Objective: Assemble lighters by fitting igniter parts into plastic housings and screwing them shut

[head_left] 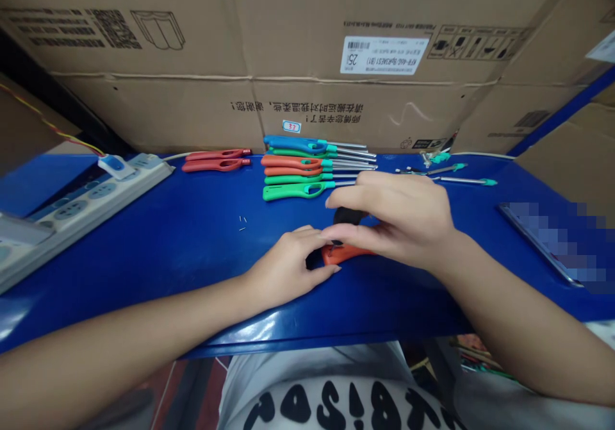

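Note:
On the blue table, an orange lighter handle [354, 254] lies near the front edge, largely covered by my hands. My left hand [293, 260] pinches its left end between thumb and fingers. Above it, my right hand [401, 218] is closed round a short black-handled screwdriver [346, 216], whose dark shaft points down at the orange handle; the exact contact is hidden by fingers. Several tiny screws [243, 222] lie left of my hands. Farther back are finished-looking long lighters in green [288, 191], orange [288, 161] and blue [293, 143], with metal tubes pointing right.
Two red lighter handles [216, 165] lie at the back left. Metal tubes with teal ends [464, 180] and small teal parts [439, 157] sit at the back right. A white power strip [103, 193] runs along the left, a phone-like slab [542, 244] at right. Cardboard [298, 45] walls the back.

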`<action>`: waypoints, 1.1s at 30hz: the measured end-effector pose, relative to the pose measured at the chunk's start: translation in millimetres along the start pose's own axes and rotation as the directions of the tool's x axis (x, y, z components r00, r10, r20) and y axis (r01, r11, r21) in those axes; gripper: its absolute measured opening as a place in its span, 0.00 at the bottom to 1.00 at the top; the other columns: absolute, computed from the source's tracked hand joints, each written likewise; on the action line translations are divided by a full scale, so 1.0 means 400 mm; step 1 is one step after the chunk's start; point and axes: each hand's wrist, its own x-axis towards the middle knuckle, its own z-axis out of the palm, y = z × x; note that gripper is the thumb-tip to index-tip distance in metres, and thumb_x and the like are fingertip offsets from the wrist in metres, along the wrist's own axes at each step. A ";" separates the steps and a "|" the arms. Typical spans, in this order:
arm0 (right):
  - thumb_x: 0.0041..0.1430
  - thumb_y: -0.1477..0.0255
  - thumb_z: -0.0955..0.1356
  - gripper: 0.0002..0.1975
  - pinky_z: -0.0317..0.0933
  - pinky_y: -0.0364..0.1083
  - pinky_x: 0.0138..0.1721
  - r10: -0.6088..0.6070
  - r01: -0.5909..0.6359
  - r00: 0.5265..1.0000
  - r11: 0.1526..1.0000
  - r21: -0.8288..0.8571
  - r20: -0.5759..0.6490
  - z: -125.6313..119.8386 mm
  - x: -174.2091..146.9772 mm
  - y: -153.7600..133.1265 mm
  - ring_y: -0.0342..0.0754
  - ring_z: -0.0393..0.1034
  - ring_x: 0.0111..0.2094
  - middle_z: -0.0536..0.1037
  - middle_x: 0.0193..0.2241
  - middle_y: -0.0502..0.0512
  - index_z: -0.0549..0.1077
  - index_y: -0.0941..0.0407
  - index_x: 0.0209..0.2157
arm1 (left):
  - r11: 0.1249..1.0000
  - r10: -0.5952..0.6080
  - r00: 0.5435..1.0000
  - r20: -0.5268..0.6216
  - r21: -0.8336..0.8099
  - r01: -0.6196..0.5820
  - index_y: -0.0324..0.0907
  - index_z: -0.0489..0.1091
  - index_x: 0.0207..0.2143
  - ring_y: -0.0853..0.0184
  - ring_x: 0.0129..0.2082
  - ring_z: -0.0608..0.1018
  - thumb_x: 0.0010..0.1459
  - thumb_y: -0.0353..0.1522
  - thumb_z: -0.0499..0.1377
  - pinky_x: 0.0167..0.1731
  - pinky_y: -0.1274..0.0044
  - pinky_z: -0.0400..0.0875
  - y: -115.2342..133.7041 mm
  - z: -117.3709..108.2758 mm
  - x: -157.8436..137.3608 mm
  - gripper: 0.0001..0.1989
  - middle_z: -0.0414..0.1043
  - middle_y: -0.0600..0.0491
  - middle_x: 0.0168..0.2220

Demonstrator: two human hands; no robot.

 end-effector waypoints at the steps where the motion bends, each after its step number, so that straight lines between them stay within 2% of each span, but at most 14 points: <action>1: 0.69 0.63 0.67 0.13 0.70 0.44 0.41 0.004 -0.004 1.000 1.000 -0.001 0.003 0.002 0.000 -0.001 0.47 0.77 0.41 0.81 0.40 0.54 0.77 0.54 0.47 | 1.000 -0.003 1.000 0.001 0.002 0.003 0.42 0.76 0.45 0.59 0.41 0.80 0.60 0.31 0.66 0.42 0.68 0.74 0.002 0.000 0.000 0.11 0.81 0.50 0.40; 4: 0.73 0.70 0.60 0.16 0.71 0.45 0.45 0.077 -0.092 0.994 0.973 0.209 0.081 -0.002 0.004 -0.003 0.47 0.74 0.51 0.78 0.52 0.57 0.73 0.55 0.56 | 1.000 -0.021 1.000 -0.003 -0.011 0.021 0.41 0.76 0.43 0.58 0.42 0.80 0.59 0.31 0.66 0.44 0.68 0.74 0.004 -0.002 0.000 0.09 0.81 0.50 0.40; 6: 0.73 0.72 0.59 0.17 0.71 0.43 0.44 0.101 -0.153 0.983 0.911 0.384 0.151 -0.008 0.008 -0.002 0.45 0.75 0.49 0.79 0.51 0.55 0.72 0.55 0.57 | 1.000 -0.013 1.000 -0.009 -0.026 0.013 0.41 0.76 0.42 0.59 0.42 0.80 0.59 0.30 0.66 0.43 0.69 0.74 0.005 -0.003 0.000 0.08 0.81 0.51 0.40; 8: 0.71 0.71 0.63 0.13 0.71 0.42 0.41 0.106 -0.167 0.982 0.880 0.445 0.159 -0.014 0.010 -0.002 0.44 0.76 0.44 0.81 0.46 0.53 0.74 0.55 0.53 | 0.999 0.021 1.000 -0.016 -0.028 -0.021 0.41 0.75 0.42 0.61 0.40 0.80 0.59 0.29 0.66 0.43 0.70 0.74 0.005 -0.003 -0.001 0.08 0.80 0.52 0.38; 11: 0.68 0.71 0.67 0.10 0.70 0.43 0.44 0.096 -0.132 0.989 0.909 0.394 0.109 -0.015 0.011 -0.008 0.44 0.76 0.43 0.81 0.44 0.52 0.76 0.53 0.49 | 0.999 0.049 0.998 -0.033 0.008 -0.048 0.41 0.75 0.40 0.62 0.37 0.80 0.59 0.28 0.65 0.40 0.71 0.74 0.006 0.000 -0.002 0.06 0.80 0.53 0.35; 15: 0.68 0.72 0.68 0.10 0.69 0.45 0.48 0.055 -0.076 0.996 0.943 0.323 0.074 -0.003 0.015 -0.029 0.45 0.75 0.45 0.80 0.43 0.54 0.75 0.55 0.49 | 0.999 0.040 0.999 -0.027 0.032 -0.039 0.40 0.75 0.39 0.60 0.38 0.79 0.60 0.27 0.64 0.40 0.70 0.74 0.010 0.002 -0.003 0.05 0.79 0.51 0.36; 20: 0.66 0.73 0.68 0.08 0.70 0.46 0.44 0.201 -0.195 0.978 0.975 0.108 -0.047 0.009 0.018 -0.056 0.48 0.75 0.43 0.80 0.42 0.55 0.75 0.55 0.47 | 1.000 -0.028 1.000 0.011 0.002 0.028 0.39 0.75 0.38 0.58 0.40 0.80 0.61 0.28 0.62 0.41 0.67 0.74 0.023 -0.001 -0.002 0.03 0.80 0.49 0.38; 23: 0.67 0.72 0.67 0.08 0.70 0.46 0.40 0.250 -0.251 0.967 0.968 -0.012 -0.043 0.010 0.015 -0.066 0.48 0.75 0.39 0.79 0.41 0.57 0.74 0.56 0.46 | 0.999 -0.043 0.999 0.019 -0.009 0.043 0.41 0.74 0.37 0.56 0.44 0.79 0.62 0.29 0.61 0.45 0.65 0.74 0.026 -0.002 -0.003 0.02 0.80 0.48 0.40; 27: 0.69 0.68 0.65 0.10 0.70 0.47 0.40 0.261 -0.261 0.965 0.953 -0.155 -0.022 0.016 0.010 -0.075 0.50 0.75 0.39 0.79 0.41 0.59 0.74 0.57 0.48 | 0.999 -0.046 0.999 0.016 -0.025 0.046 0.40 0.74 0.39 0.56 0.45 0.79 0.61 0.28 0.61 0.46 0.66 0.74 0.024 0.003 -0.005 0.03 0.80 0.48 0.42; 30: 0.70 0.67 0.65 0.12 0.70 0.47 0.37 0.239 -0.240 0.971 0.960 -0.143 -0.021 0.028 0.004 -0.079 0.50 0.74 0.38 0.78 0.41 0.59 0.74 0.58 0.48 | 0.999 -0.029 0.999 0.016 -0.045 0.030 0.41 0.74 0.43 0.57 0.47 0.79 0.60 0.26 0.62 0.46 0.67 0.74 0.023 0.006 -0.004 0.09 0.80 0.48 0.45; 33: 0.66 0.67 0.69 0.14 0.69 0.44 0.30 0.319 -0.312 0.943 0.946 0.084 -0.089 0.035 0.002 -0.073 0.45 0.72 0.30 0.78 0.39 0.55 0.73 0.56 0.51 | 0.999 -0.041 0.999 0.030 -0.022 0.042 0.40 0.74 0.43 0.58 0.45 0.79 0.59 0.27 0.63 0.46 0.68 0.74 0.026 -0.005 -0.001 0.08 0.80 0.49 0.43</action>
